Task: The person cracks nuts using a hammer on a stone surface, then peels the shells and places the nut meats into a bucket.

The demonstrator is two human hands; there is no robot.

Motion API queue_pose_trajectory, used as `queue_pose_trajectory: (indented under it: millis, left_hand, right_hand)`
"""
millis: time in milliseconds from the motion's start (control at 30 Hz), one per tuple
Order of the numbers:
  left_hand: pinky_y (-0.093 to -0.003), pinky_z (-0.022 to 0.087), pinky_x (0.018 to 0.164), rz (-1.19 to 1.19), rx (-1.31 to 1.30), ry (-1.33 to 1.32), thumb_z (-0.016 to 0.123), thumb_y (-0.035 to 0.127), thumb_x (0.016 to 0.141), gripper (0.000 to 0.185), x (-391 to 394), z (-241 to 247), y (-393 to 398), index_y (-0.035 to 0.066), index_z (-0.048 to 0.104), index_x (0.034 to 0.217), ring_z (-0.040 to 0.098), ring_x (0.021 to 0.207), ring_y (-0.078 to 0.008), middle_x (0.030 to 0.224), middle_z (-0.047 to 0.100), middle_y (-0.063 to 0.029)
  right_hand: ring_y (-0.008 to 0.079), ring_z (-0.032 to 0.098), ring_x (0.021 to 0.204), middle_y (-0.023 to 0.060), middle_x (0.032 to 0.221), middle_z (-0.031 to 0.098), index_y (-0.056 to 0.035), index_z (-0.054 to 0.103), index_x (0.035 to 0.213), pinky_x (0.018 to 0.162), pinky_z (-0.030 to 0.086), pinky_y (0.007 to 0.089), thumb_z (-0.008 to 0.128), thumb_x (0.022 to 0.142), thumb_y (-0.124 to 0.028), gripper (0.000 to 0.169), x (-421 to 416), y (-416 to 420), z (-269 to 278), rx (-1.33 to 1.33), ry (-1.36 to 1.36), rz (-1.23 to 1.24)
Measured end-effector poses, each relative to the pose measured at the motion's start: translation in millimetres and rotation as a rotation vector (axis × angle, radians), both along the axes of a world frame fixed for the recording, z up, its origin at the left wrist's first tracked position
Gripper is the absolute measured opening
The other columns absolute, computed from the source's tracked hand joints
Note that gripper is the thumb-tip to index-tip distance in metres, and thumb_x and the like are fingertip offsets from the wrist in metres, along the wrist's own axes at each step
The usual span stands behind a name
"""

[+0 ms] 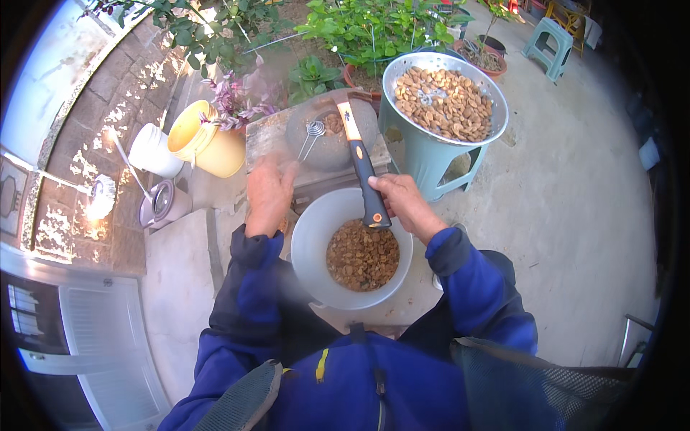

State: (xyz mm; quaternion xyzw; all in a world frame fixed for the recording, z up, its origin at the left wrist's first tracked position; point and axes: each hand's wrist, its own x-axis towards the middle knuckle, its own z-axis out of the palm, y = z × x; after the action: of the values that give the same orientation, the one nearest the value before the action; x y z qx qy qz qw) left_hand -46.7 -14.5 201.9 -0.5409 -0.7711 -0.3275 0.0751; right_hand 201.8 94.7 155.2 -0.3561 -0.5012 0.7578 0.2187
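My right hand (404,202) grips the black lower handle of a hammer (362,161), whose head lies at the far rim of a round stone block (306,141). Brown shell pieces (333,123) sit in the block's hollow, beside a coiled wire holder (315,129). My left hand (271,188) is blurred, left of the hammer; whether it holds anything cannot be seen. Between my arms stands a metal pot (312,231) with brown shell fragments (362,258) inside. Beyond my right hand, a perforated metal basin (498,116) of whole tan nuts or pits (444,102) rests on a green plastic stool (426,167).
A yellow bucket (226,153), a white bucket (153,151) and a purplish container (172,202) stand at the left. Potted plants (377,32) line the far side. Another green stool (550,46) is at the far right. A stone slab (180,253) lies left of my arm.
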Motion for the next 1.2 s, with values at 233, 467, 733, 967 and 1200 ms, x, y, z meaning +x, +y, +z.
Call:
queue_pose_trajectory:
  millis: [233, 467, 733, 967, 1200]
  left_hand:
    - [-0.0434, 0.049, 0.072, 0.048, -0.024, -0.552, 0.062, 0.017, 0.09, 0.021, -24.7, -56.4, 36.0, 0.001, 0.069, 0.101, 0.065, 0.075, -0.0314, 0.076, 0.067, -0.0154]
    - [-0.0241, 0.034, 0.053, 0.032, 0.34, -1.136, 0.053, 0.003, 0.093, 0.018, -18.7, -28.4, 31.0, 0.003, 0.07, 0.099, 0.043, 0.059, -0.0054, 0.068, 0.052, 0.0049]
    - [-0.0203, 0.025, 0.043, 0.06, 0.367, -1.211, 0.046, 0.002, 0.095, 0.021, -34.4, -25.1, 40.5, 0.009, 0.065, 0.102, 0.035, 0.051, -0.0021, 0.066, 0.048, 0.0054]
    - [-0.0214, 0.03, 0.042, -0.019, 0.316, -1.429, 0.043, -0.001, 0.093, 0.026, -25.5, -11.6, 34.4, 0.006, 0.062, 0.109, 0.039, 0.051, -0.004, 0.072, 0.053, 0.001]
    - [-0.0215, 0.034, 0.044, -0.079, 0.326, -1.451, 0.043, -0.003, 0.093, 0.029, -19.9, -12.1, 40.0, 0.002, 0.06, 0.117, 0.044, 0.052, -0.0066, 0.074, 0.058, -0.0035]
  right_hand:
    - [0.0228, 0.065, 0.063, 0.0133, 0.088, 0.063, 0.0032, 0.055, 0.106, 0.053, 0.058, 0.0402, 0.062, 0.094, -0.009, 0.019, -16.6, -0.8, 22.7, -0.422, 0.219, 0.004]
    - [0.0226, 0.065, 0.064, 0.0133, 0.087, 0.064, 0.0025, 0.055, 0.107, 0.053, 0.057, 0.0401, 0.061, 0.095, -0.011, 0.019, -23.3, 12.4, 16.1, -0.395, 0.28, 0.007]
    - [0.0146, 0.063, 0.064, 0.0085, 0.082, 0.065, 0.0049, 0.064, 0.103, 0.055, 0.053, 0.0304, 0.064, 0.093, -0.014, 0.021, -24.2, 12.8, 17.8, 0.147, -0.034, -0.19]
    - [0.0195, 0.067, 0.07, 0.0112, 0.085, 0.071, 0.003, 0.069, 0.108, 0.064, 0.053, 0.0315, 0.066, 0.086, -0.014, 0.028, 8.3, 57.2, 47.5, 0.9, -0.215, -0.591]
    - [0.041, 0.069, 0.085, 0.0263, 0.094, 0.07, -0.0031, 0.072, 0.108, 0.08, 0.054, 0.0461, 0.064, 0.078, -0.018, 0.035, 12.1, 136.4, 79.8, 1.243, -0.822, -0.305]
